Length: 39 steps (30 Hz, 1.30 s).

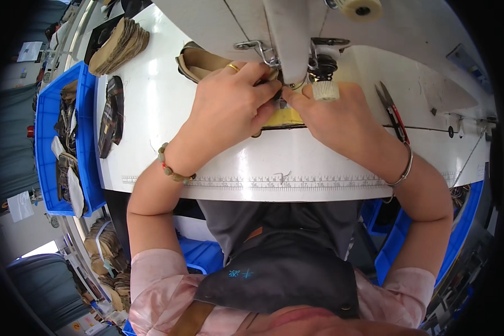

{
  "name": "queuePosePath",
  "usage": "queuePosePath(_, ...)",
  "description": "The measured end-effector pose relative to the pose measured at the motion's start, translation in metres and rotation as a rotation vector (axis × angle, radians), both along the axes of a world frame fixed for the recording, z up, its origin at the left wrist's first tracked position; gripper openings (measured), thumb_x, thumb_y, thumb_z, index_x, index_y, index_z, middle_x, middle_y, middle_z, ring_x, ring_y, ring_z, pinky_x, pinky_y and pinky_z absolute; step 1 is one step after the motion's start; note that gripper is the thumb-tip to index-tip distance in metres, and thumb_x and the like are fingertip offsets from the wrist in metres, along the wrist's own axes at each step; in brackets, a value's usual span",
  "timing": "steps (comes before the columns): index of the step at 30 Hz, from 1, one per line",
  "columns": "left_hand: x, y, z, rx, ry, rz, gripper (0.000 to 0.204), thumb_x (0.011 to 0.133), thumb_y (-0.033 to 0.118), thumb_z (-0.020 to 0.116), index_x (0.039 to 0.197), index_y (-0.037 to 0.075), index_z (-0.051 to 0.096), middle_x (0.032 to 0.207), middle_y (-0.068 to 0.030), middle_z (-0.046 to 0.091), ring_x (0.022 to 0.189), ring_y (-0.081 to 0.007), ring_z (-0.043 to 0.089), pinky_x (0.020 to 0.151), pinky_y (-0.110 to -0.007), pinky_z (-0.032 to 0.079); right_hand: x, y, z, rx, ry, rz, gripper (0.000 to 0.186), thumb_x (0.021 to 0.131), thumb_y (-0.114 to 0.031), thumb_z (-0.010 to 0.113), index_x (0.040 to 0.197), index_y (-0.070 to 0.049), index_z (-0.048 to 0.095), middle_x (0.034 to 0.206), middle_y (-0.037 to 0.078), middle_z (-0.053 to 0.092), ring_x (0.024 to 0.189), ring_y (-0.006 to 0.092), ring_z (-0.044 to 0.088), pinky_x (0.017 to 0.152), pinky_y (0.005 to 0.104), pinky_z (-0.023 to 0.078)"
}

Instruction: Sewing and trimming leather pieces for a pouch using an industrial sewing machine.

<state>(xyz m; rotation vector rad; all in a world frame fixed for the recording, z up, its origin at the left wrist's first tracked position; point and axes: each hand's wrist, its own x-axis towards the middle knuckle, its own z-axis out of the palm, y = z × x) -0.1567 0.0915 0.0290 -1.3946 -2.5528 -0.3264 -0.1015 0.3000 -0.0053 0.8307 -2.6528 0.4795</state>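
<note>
A white sewing machine (293, 33) stands over the worktable. My left hand (229, 106) has curled fingers gripping a tan-lined shoe upper (199, 59) beside the presser foot, a ring and a bead bracelet on it. My right hand (336, 115) is closed, index fingertip close to the needle area at a small dark part; what its other fingers hold is hidden behind the machine's knob (325, 89). A yellow plate (280, 117) shows beneath the work, between both hands. Red-and-black scissors (391, 112) lie right of my right hand.
A stack of tan insoles (117, 45) and plaid pieces (111, 115) lie on the white table (235, 168) at left. A blue crate (87, 140) of pieces sits beyond its left edge; more blue bins (201, 249) are below. A printed ruler runs along the front edge.
</note>
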Motion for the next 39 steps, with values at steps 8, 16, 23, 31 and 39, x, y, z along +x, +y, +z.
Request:
queuePosePath(8, 0.004, 0.007, -0.006, 0.013, 0.054, 0.038, 0.024, 0.073, 0.015, 0.073, 0.096, 0.010, 0.075, 0.097, -0.0003, 0.062, 0.090, -0.0193, 0.064, 0.068, -0.034, 0.055, -0.001, 0.003, 0.002, 0.070, -0.011, -0.049, 0.010, 0.084, -0.014, 0.065, 0.086, -0.013, 0.075, 0.069, 0.006, 0.067, 0.063, 0.0224, 0.069, 0.053, 0.0357, 0.051)
queuePosePath(16, 0.006, 0.008, -0.009, 0.016, 0.037, 0.093, 0.023, 0.076, 0.018, 0.072, 0.098, 0.010, 0.076, 0.098, -0.0017, 0.063, 0.085, -0.0214, 0.066, 0.064, -0.035, 0.056, -0.004, 0.005, -0.001, 0.107, 0.013, -0.074, 0.006, 0.078, -0.012, 0.068, 0.079, -0.012, 0.074, 0.067, 0.006, 0.065, 0.063, 0.0226, 0.069, 0.053, 0.0353, 0.052)
queuePosePath(23, 0.007, 0.009, -0.009, 0.023, 0.015, 0.115, 0.023, 0.078, 0.020, 0.071, 0.099, 0.010, 0.076, 0.100, -0.0023, 0.065, 0.083, -0.0228, 0.068, 0.065, -0.034, 0.056, -0.005, 0.006, 0.000, 0.127, 0.049, -0.079, 0.003, 0.074, -0.011, 0.069, 0.075, -0.012, 0.072, 0.066, 0.006, 0.064, 0.062, 0.0222, 0.069, 0.052, 0.0350, 0.052)
queuePosePath(31, 0.006, 0.009, -0.010, 0.013, 0.029, 0.129, 0.024, 0.078, 0.021, 0.071, 0.100, 0.011, 0.076, 0.098, -0.0025, 0.065, 0.082, -0.0227, 0.068, 0.064, -0.035, 0.056, -0.005, 0.008, -0.002, 0.137, 0.079, -0.075, 0.006, 0.076, -0.014, 0.070, 0.072, -0.010, 0.072, 0.067, 0.006, 0.064, 0.060, 0.0216, 0.067, 0.051, 0.0346, 0.051)
queuePosePath(39, 0.004, 0.008, -0.011, 0.013, 0.041, 0.132, 0.025, 0.078, 0.022, 0.073, 0.100, 0.010, 0.075, 0.098, -0.0018, 0.065, 0.085, -0.0227, 0.066, 0.065, -0.034, 0.056, -0.006, 0.009, -0.004, 0.104, 0.107, -0.082, 0.012, 0.080, -0.015, 0.069, 0.070, -0.010, 0.071, 0.065, 0.005, 0.062, 0.060, 0.0208, 0.067, 0.051, 0.0338, 0.050)
